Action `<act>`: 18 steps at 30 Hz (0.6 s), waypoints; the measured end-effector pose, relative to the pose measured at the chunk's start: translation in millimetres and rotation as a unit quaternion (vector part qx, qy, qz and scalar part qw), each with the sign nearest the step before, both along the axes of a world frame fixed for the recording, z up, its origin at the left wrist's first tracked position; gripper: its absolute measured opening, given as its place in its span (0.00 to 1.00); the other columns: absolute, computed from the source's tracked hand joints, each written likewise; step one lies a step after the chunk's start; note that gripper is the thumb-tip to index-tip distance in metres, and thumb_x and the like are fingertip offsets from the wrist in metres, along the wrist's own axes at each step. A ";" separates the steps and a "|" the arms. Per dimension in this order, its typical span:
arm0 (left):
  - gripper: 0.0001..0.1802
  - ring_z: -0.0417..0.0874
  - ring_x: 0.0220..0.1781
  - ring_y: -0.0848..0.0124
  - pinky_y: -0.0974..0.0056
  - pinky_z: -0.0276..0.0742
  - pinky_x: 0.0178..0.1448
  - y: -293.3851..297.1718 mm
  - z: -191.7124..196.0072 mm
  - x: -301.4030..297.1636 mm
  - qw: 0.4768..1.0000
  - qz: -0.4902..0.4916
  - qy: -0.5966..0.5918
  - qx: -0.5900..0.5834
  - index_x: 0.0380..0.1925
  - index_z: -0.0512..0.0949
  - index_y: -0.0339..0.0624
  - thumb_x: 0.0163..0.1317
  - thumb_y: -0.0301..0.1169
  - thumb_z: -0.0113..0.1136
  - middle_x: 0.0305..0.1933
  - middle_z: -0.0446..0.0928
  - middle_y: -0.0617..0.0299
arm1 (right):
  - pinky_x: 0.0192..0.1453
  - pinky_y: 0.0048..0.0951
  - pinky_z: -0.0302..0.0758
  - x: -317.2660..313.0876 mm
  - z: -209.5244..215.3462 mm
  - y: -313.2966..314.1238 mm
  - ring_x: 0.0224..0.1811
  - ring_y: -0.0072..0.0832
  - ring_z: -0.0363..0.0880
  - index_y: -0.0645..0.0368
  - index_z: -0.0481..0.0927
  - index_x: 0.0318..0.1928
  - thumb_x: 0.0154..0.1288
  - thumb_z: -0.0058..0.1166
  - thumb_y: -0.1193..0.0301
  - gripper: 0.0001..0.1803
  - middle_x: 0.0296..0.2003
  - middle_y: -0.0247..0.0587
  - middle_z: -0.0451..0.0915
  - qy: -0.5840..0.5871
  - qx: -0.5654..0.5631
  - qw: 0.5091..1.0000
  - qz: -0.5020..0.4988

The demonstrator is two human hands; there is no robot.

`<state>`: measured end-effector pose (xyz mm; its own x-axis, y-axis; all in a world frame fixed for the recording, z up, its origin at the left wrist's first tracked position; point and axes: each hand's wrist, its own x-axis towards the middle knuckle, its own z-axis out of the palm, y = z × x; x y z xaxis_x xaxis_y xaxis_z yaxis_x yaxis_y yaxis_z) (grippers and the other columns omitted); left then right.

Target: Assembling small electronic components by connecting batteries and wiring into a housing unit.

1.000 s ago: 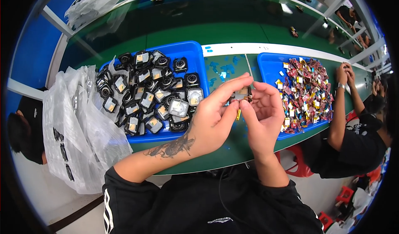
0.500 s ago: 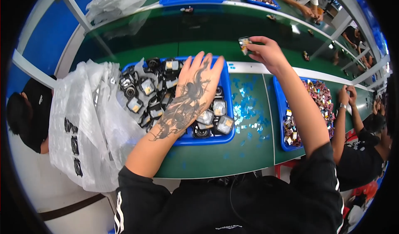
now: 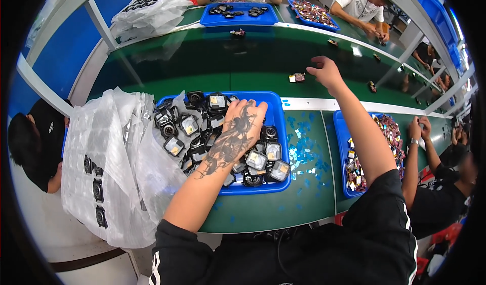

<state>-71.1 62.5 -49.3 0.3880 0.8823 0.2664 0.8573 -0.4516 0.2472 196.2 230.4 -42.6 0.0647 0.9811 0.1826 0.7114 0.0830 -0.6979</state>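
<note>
My left hand (image 3: 245, 122) reaches into a blue tray (image 3: 284, 148) heaped with black watch cases (image 3: 189, 125). Its fingers bend down over the far part of the heap; their tips, and whatever they close on, are hidden. Over the green conveyor belt (image 3: 192, 65) hovers my right hand (image 3: 326, 74), thumb and fingers apart, holding nothing. Just left of its fingertips, a small electronic module (image 3: 297, 77) with a pale patch lies on the belt.
A second blue tray (image 3: 340, 133) of small modules lies under my right forearm. Blue film scraps (image 3: 306, 156) litter the table between the trays. Plastic-wrapped layers (image 3: 101, 168) of watch cases stand at left. Co-workers sit across the belt and on both sides.
My right hand has let go of the small module, which now lies on the belt, and has drawn slightly away. My left hand's outstretched fingers have curled down into the tray.
</note>
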 end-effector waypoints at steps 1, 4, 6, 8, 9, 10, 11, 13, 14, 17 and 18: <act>0.25 0.78 0.54 0.52 0.51 0.65 0.67 -1.2 3.2 0.1 1.000 -0.002 0.000 0.000 0.53 0.74 0.42 0.53 0.27 0.64 0.43 0.80 0.49 | 0.46 0.31 0.78 2.8 4.9 -5.1 0.45 0.30 0.80 0.62 0.79 0.53 0.59 0.65 0.68 0.22 0.46 0.48 0.80 0.000 0.000 1.000 -0.002; 0.26 0.83 0.47 0.55 0.52 0.68 0.67 2.9 16.2 7.9 0.990 0.023 -0.134 -0.041 0.56 0.72 0.42 0.56 0.30 0.63 0.44 0.81 0.50 | 0.44 0.26 0.76 -2.3 30.2 -32.0 0.40 0.24 0.79 0.62 0.81 0.48 0.63 0.60 0.73 0.13 0.38 0.38 0.82 0.052 0.037 0.996 0.070; 0.23 0.85 0.44 0.62 0.57 0.79 0.56 -0.4 24.3 13.3 0.848 0.007 -0.485 -0.211 0.57 0.72 0.34 0.62 0.31 0.55 0.45 0.81 0.51 | 0.43 0.25 0.77 -20.7 46.1 -63.5 0.37 0.22 0.80 0.64 0.82 0.45 0.62 0.61 0.72 0.12 0.36 0.38 0.83 0.148 0.025 0.977 0.149; 0.20 0.85 0.45 0.60 0.58 0.81 0.55 -1.1 28.7 14.0 0.538 -0.048 -0.749 -0.383 0.55 0.73 0.29 0.68 0.29 0.45 0.45 0.81 0.50 | 0.43 0.24 0.76 -35.1 61.5 -101.6 0.37 0.19 0.78 0.63 0.82 0.45 0.65 0.59 0.70 0.11 0.37 0.36 0.83 0.186 0.003 0.957 0.222; 0.20 0.85 0.46 0.60 0.56 0.81 0.57 -1.7 21.2 13.3 0.477 -0.045 -0.779 -0.405 0.56 0.72 0.30 0.70 0.30 0.42 0.46 0.80 0.49 | 0.44 0.23 0.75 -43.2 64.9 -118.4 0.38 0.18 0.77 0.63 0.82 0.46 0.68 0.56 0.70 0.11 0.39 0.34 0.82 0.179 -0.007 0.948 0.262; 0.19 0.85 0.46 0.59 0.56 0.82 0.56 -3.7 21.2 18.1 0.430 -0.054 -0.787 -0.438 0.56 0.72 0.31 0.69 0.29 0.43 0.46 0.80 0.48 | 0.43 0.24 0.76 -45.9 68.0 -135.6 0.37 0.19 0.79 0.64 0.81 0.47 0.67 0.57 0.70 0.12 0.38 0.37 0.83 0.139 0.009 0.953 0.269; 0.18 0.85 0.46 0.58 0.55 0.82 0.55 -6.9 20.7 21.7 0.383 -0.059 -0.795 -0.467 0.56 0.71 0.32 0.69 0.28 0.44 0.45 0.81 0.47 | 0.42 0.25 0.77 -49.8 68.5 -150.0 0.36 0.21 0.80 0.66 0.81 0.47 0.67 0.57 0.69 0.13 0.37 0.39 0.83 0.099 0.022 0.954 0.281; 0.14 0.85 0.41 0.62 0.56 0.83 0.53 -18.9 25.3 38.0 0.435 -0.035 -0.774 -0.458 0.52 0.73 0.33 0.68 0.24 0.45 0.44 0.79 0.51 | 0.37 0.24 0.79 -51.4 66.8 -174.7 0.39 0.22 0.82 0.63 0.78 0.53 0.70 0.56 0.67 0.16 0.39 0.42 0.82 0.217 -0.109 0.934 0.262; 0.12 0.85 0.38 0.63 0.57 0.84 0.51 -24.9 26.2 43.1 0.443 -0.028 -0.771 -0.457 0.49 0.73 0.34 0.68 0.23 0.45 0.42 0.78 0.53 | 0.36 0.24 0.79 -50.3 63.0 -181.8 0.38 0.22 0.82 0.63 0.78 0.54 0.71 0.54 0.67 0.16 0.39 0.42 0.82 0.238 -0.100 0.934 0.245; 0.08 0.84 0.31 0.66 0.58 0.84 0.48 -30.3 22.5 51.4 0.462 -0.033 -0.763 -0.451 0.41 0.73 0.37 0.68 0.23 0.43 0.36 0.75 0.58 | 0.37 0.24 0.79 -41.5 51.7 -188.5 0.38 0.21 0.81 0.63 0.77 0.54 0.72 0.52 0.67 0.16 0.39 0.41 0.81 0.243 -0.089 0.940 0.222; 0.08 0.83 0.31 0.67 0.57 0.84 0.51 -33.6 24.4 52.7 0.503 -0.028 -0.742 -0.442 0.38 0.73 0.38 0.70 0.25 0.43 0.36 0.75 0.58 | 0.38 0.25 0.80 -38.4 48.1 -189.0 0.38 0.21 0.81 0.63 0.77 0.54 0.73 0.50 0.67 0.15 0.40 0.40 0.80 0.224 -0.084 0.946 0.219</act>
